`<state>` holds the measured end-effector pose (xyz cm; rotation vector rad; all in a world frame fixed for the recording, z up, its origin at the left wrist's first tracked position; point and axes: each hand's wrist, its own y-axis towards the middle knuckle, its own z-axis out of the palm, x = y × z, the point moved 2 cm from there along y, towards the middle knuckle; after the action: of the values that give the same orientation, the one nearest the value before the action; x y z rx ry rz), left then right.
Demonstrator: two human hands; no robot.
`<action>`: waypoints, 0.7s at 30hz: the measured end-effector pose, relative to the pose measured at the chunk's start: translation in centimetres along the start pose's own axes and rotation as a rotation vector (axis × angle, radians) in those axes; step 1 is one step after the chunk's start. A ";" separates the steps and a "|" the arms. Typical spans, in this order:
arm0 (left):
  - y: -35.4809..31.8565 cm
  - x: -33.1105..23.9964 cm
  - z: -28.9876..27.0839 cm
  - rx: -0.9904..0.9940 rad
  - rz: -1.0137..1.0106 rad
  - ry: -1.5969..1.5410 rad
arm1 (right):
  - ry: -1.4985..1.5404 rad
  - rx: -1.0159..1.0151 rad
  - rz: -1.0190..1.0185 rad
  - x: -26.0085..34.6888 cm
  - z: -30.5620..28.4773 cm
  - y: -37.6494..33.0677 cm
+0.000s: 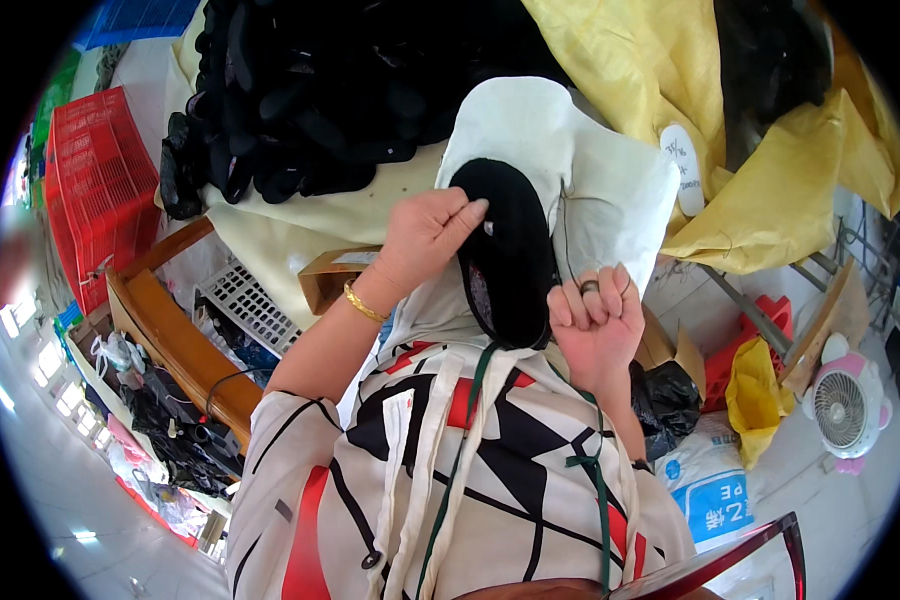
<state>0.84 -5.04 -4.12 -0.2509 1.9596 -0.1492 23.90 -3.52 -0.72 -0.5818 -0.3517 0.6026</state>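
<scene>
Nearest the lens, red-rimmed glasses poke in at 4 o'clock, w/ the patterned top filling 6. Now the main item: black fabric slipper, just off centre twd 1 o'clock, over white cloth, its heel-to-toe line running approx 11 to 5, lining peeking out of the opening. Looks light & soft, prob. bendy, not slippery, hard to break; thicker edge is the best place to grip, as the opening would likely sag if squeezed.

And the L hand, at 11 o'clock, has it: thumb & index pinched tight on the slipper's L edge, no gap, other fingers folded in. R hand, 3 o'clock, is right by the slipper's lower R side: fingers curled twd palm, little gap showing. Can't tell if it's pinching anything; contact w/ the slipper unclear too. Thin dark thread runs down the white cloth above it.

Round the edges: heap of black slippers at 11, white insole at 2, red crate btwn 9 & 10.
</scene>
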 end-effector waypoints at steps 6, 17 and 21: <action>0.4 -0.4 -0.8 0.010 0.084 0.118 | -0.187 0.091 -0.196 0.6 0.5 1.4; -0.5 -5.0 -0.6 -0.032 0.335 0.425 | -2.032 -0.048 -0.788 9.4 -2.7 -7.2; -0.3 -7.5 0.2 -0.018 0.230 0.627 | -2.055 -0.349 -0.693 11.6 -5.8 -8.0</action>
<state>3.88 -3.45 2.54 0.0206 2.5951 -0.0620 38.98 -4.09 1.23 0.0928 -2.4996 0.2382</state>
